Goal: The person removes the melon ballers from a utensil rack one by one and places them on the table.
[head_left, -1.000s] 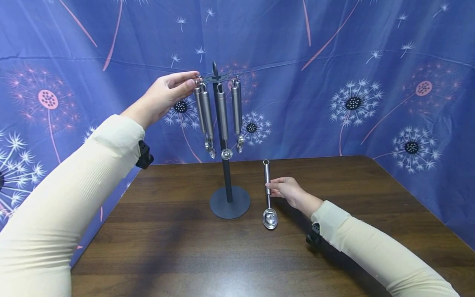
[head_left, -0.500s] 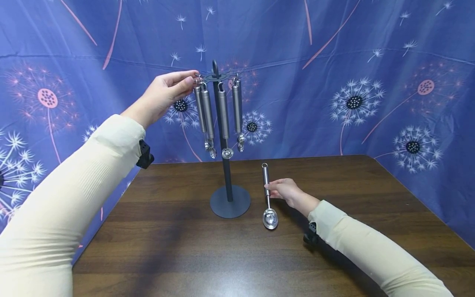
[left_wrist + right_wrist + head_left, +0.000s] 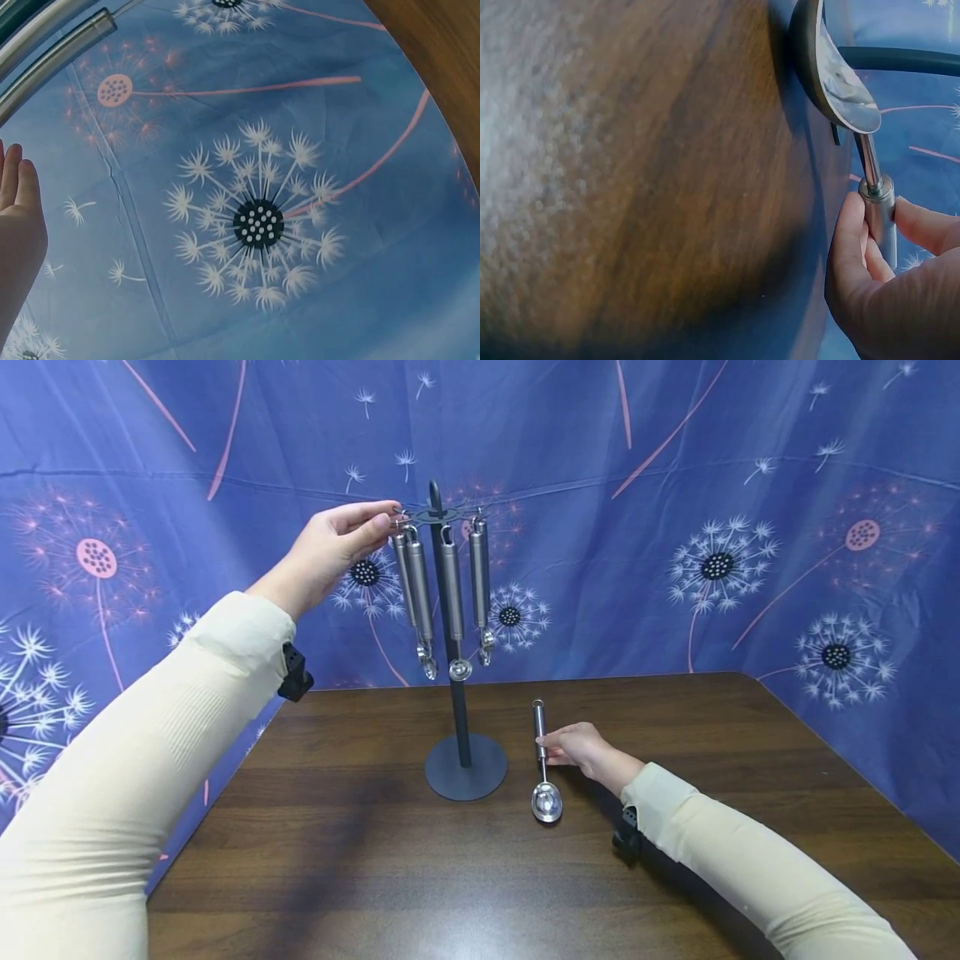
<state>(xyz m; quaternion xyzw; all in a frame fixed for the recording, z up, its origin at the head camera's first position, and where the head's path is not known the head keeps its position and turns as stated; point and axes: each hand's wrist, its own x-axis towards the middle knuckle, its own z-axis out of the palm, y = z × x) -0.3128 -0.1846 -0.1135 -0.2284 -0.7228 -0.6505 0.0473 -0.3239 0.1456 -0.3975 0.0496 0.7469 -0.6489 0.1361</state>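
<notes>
My left hand (image 3: 337, 547) pinches the rim of the dark rotating utensil rack (image 3: 465, 768) at its upper left, thumb and index finger at a hook. In the left wrist view only part of that hand (image 3: 21, 202) shows, below steel handles (image 3: 64, 60). Several steel utensils (image 3: 452, 585) hang from the rack. To the right of the rack's base, my right hand (image 3: 581, 750) holds a steel ice cream scoop (image 3: 547, 802) by its thick handle. The right wrist view shows thumb and fingers around the lower handle (image 3: 880, 217), with the oval bowl (image 3: 832, 82) close to the tabletop.
The brown wooden table (image 3: 360, 860) carries the rack's round base. Behind it hangs a blue curtain (image 3: 600, 568) with a dandelion print. Black wrist cameras (image 3: 295, 672) sit on both sleeves.
The ring end of the scoop's handle has tipped lower while the bowl stays in nearly the same place. My right hand has dropped slightly. My left hand keeps its place at the rack.
</notes>
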